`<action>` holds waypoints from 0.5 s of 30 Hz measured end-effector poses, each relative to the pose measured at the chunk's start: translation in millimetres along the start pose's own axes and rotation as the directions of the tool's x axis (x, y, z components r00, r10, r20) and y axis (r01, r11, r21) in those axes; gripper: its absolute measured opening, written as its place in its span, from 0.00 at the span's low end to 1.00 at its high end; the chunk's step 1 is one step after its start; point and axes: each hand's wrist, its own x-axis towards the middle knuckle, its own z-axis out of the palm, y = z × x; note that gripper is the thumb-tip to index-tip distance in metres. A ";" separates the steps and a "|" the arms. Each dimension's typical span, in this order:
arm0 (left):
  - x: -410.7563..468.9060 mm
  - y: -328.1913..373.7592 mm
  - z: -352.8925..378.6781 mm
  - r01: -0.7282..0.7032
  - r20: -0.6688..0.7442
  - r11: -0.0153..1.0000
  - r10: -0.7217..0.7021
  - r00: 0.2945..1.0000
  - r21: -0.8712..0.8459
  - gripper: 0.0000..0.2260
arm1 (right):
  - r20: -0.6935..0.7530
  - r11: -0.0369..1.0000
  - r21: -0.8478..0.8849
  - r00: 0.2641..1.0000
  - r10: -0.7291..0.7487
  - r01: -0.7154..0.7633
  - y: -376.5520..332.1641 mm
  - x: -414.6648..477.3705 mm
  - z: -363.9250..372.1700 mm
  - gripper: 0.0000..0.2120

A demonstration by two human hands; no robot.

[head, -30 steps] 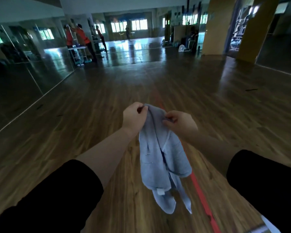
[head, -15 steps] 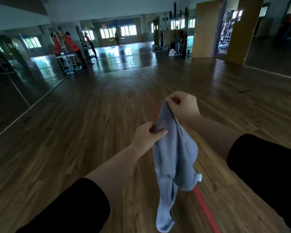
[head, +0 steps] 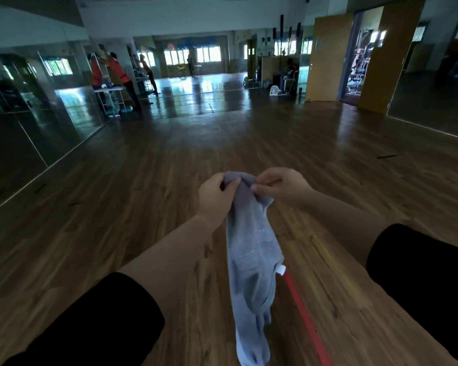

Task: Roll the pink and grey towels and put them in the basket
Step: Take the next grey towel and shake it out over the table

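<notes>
Towel point(head: 251, 249) is the landmark here: a grey one, held up in the air in front of the person and hanging down in a long, crumpled bunch over the wooden floor point(head: 143, 207). The left hand point(head: 216, 198) grips its top edge from the left side, fingers curled shut around a fold of the cloth with the thumb pressed over it. The right hand point(head: 282, 184) meets the same top edge from the right, touching the cloth just beside the left hand, its thumb and fingertips pinched together on a small bit of the fabric. Both forearms reach in from below the towel, bare to above the elbow, where black sleeves point(head: 95, 326) begin. A small white tag point(head: 281, 269) sticks out of the towel's right side about halfway down its length. Behind the towel's lower half a red line point(head: 306, 320) runs along the floor and passes out of the bottom of the view. Well beyond the towel, far across the floor to the left, people in orange tops point(head: 117, 72) stand at a white table point(head: 111, 97) next to a mirrored wall point(head: 24, 107). Far off to the right of the towel, yellow doors point(head: 328, 59) stand open, and a small white fan point(head: 274, 90) sits on the floor near them.
</notes>
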 end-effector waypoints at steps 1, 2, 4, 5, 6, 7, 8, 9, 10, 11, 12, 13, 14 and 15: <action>4.4 0.2 -1.6 -0.006 -0.008 1.000 0.006 1.000 0.018 0.12 | 0.055 1.000 -0.024 0.998 -0.003 0.004 0.8 -2.0 4.6 0.15; 8.4 0.9 -2.5 -0.010 -0.011 1.000 0.010 1.000 0.027 0.12 | 0.095 0.999 -0.043 0.995 -0.007 0.011 2.0 -2.8 9.7 0.19; 14.3 2.8 -2.8 -0.021 -0.020 1.000 0.021 1.000 0.023 0.11 | 0.106 1.000 -0.021 0.994 -0.007 0.010 4.6 -2.0 20.1 0.25; 16.3 4.2 -2.4 -0.031 -0.022 0.999 0.031 0.999 0.022 0.11 | 0.085 1.000 0.005 0.996 -0.012 0.011 5.4 -1.2 24.3 0.26; 17.5 5.5 -2.0 -0.039 -0.023 0.999 0.040 0.999 0.023 0.11 | 0.057 0.999 0.029 0.998 -0.025 0.023 6.7 -0.1 27.1 0.23; 18.3 6.7 -2.0 -0.045 -0.024 0.999 0.046 0.999 0.024 0.11 | 0.032 0.998 0.043 0.999 -0.041 0.040 7.5 0.9 29.2 0.18; 18.9 7.3 -2.4 -0.045 -0.024 0.999 0.046 0.999 0.024 0.11 | 0.010 0.997 0.050 0.998 -0.061 0.061 8.1 2.1 30.4 0.12; 19.7 6.6 -3.2 -0.040 -0.024 0.999 0.040 0.999 0.021 0.11 | -0.009 0.995 0.045 0.997 -0.083 0.083 8.2 2.7 30.1 0.05; 20.9 5.3 -4.3 -0.029 -0.025 0.999 0.029 0.999 0.018 0.10 | -0.022 0.993 0.034 0.994 -0.109 0.109 7.5 3.4 28.9 0.02; 21.6 4.1 -5.8 -0.015 -0.027 1.000 0.016 0.999 0.021 0.10 | -0.032 0.991 0.011 0.991 -0.132 0.133 6.5 4.1 27.6 0.04; 21.9 2.7 -7.0 0.000 -0.029 1.000 0.001 1.000 0.024 0.10 | -0.035 0.988 -0.008 0.988 -0.151 0.151 5.8 5.4 26.1 0.06; 21.9 0.9 -7.5 0.010 -0.029 0.999 -0.009 1.000 0.031 0.10 | -0.047 0.987 -0.020 0.986 -0.162 0.161 5.2 7.7 24.4 0.06; 21.2 -1.1 -7.5 0.020 -0.026 0.999 -0.019 0.999 0.031 0.10 | -0.074 0.986 -0.016 0.983 -0.168 0.167 4.2 10.5 22.9 0.06; 20.3 -3.2 -6.8 0.038 -0.021 0.999 -0.037 0.999 0.020 0.09 | -0.119 0.986 0.004 0.979 -0.164 0.165 2.9 13.5 20.5 0.06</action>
